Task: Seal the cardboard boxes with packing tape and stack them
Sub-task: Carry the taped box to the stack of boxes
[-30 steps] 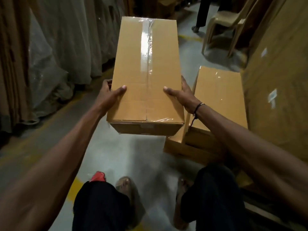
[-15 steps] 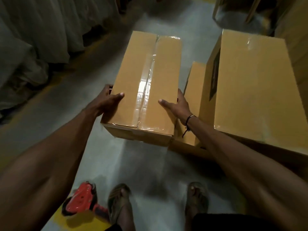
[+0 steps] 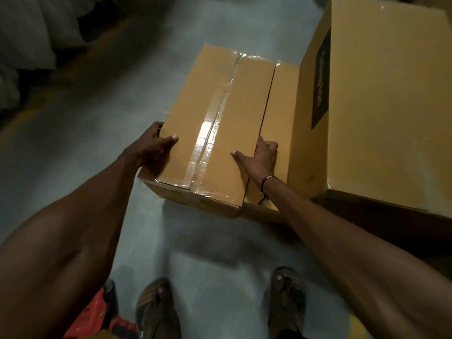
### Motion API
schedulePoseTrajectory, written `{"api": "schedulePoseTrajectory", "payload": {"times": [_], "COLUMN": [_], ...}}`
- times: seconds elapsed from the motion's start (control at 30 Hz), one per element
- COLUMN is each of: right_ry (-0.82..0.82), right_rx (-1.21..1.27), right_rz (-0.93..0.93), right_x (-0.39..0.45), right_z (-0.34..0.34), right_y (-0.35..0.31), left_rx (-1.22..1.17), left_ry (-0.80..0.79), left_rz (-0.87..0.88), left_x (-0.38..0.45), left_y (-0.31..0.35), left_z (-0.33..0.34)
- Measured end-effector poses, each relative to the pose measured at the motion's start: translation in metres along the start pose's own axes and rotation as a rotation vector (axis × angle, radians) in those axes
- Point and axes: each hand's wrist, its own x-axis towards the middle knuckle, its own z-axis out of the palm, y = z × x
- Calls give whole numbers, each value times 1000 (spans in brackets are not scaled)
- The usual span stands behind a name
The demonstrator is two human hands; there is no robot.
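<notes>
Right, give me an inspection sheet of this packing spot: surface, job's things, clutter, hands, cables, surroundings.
Surface: grey concrete floor, bare patches visible.
Job's things: taped box, clear tape along its top seam; low box right beside it; tall box further right with a dark printed panel.
Clutter: red tape dispenser by the feet.
Hands: left hand grips the taped box's left edge; right hand grips its right edge.
Cables: nothing seen.
Surroundings: pale wrapped bundles at upper left.
</notes>
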Motion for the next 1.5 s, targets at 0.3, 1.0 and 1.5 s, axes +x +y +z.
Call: {"api": "schedulePoseTrajectory", "payload": {"times": [0.3, 1.0, 1.5], "right_ry": [57, -217, -577], "right_rx": [-192, 132, 398], "right_rz": [-36, -350, -576], "right_x": [-6, -202, -496], "right_z": [7, -149, -152], "right_y": [2, -216, -304], "left_rx": [389, 329, -210], "left_ry": [179, 516, 965], "left_rz": [-15, 265, 216], "left_x": [-2, -333, -704], "left_y": [-6, 172, 124], "left_z": [28, -70, -136]}}
